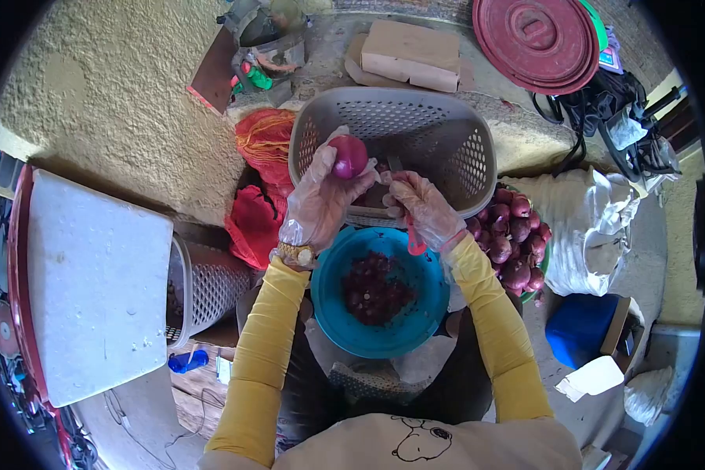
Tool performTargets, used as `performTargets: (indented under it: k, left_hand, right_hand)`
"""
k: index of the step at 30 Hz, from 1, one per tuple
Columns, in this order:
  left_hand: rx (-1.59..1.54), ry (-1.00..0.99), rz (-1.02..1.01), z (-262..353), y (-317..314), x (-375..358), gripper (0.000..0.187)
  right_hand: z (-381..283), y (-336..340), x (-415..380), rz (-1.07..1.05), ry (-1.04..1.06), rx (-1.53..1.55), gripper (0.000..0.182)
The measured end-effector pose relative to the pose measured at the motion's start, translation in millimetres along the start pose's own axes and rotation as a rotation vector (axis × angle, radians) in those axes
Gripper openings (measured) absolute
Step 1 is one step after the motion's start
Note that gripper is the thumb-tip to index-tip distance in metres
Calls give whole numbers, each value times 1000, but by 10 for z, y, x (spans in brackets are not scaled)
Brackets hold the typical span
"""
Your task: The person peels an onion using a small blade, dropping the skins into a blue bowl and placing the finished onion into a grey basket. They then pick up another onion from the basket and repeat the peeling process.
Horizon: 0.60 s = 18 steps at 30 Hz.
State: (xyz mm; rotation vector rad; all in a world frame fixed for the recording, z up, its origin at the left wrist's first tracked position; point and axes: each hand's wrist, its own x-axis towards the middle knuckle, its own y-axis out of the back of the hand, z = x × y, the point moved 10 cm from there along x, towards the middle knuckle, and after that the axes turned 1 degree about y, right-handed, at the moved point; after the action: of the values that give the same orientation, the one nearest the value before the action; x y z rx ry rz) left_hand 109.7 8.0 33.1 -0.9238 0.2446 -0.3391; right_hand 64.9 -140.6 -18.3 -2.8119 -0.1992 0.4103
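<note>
My left hand, in a clear plastic glove, is closed round a peeled-looking purple-red onion, held up over the near side of a grey perforated basket. Just right of it my right hand, also gloved, is closed on a small knife whose red handle sticks out below the palm. Its blade is mostly hidden by the fingers. Beneath both hands, a blue basin holds dark red onion skins and scraps. The inside of the basket is partly covered by my hands.
Many red onions are heaped at the right, beside a white sack. Red mesh bags lie left of the basket. A white board and a second perforated basket stand at the left. A cardboard box sits behind.
</note>
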Motion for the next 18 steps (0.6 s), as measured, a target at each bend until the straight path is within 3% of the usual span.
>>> performTargets:
  k: [12,18]
  left_hand:
    - [-186,196,-12,-30,-9,-55,67]
    - [-112,134,-114,5,-117,-111,69]
  right_hand:
    - [57,-29,-10,-49,-35,123,29]
    - [52,-25,-7,-41,-40,92,28]
